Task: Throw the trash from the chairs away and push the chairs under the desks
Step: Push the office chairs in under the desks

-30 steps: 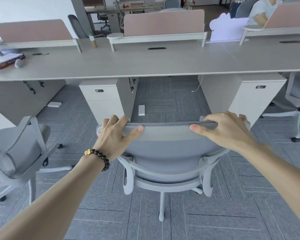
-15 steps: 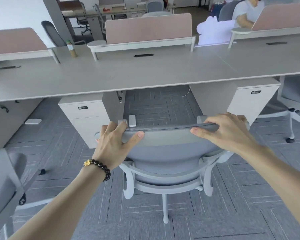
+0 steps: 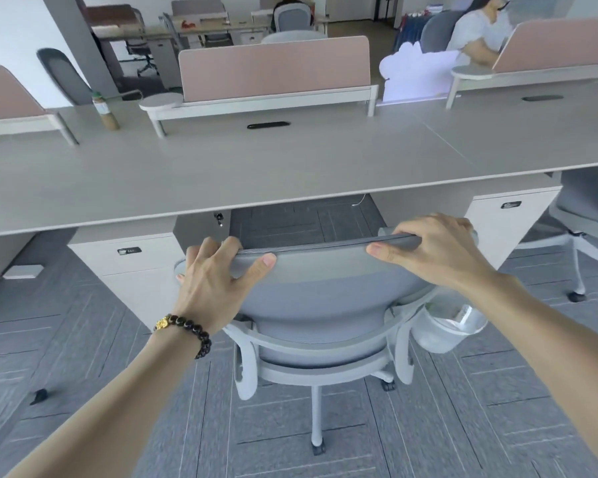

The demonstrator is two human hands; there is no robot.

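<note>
Gripping chair (image 3: 325,305) top edge — left hand (image 3: 214,284), right hand (image 3: 435,250) closed — desk (image 3: 256,174) kneehole open ahead.

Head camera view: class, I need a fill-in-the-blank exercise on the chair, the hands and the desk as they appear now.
1. Both hands grip the top edge of the grey chair's ____.
2. A beaded bracelet sits on the ____ wrist.
3. The chair faces the gap under the ____.
4. A clear plastic bin stands on the chair's ____ side.

Missing words: backrest; left; desk; right
</note>
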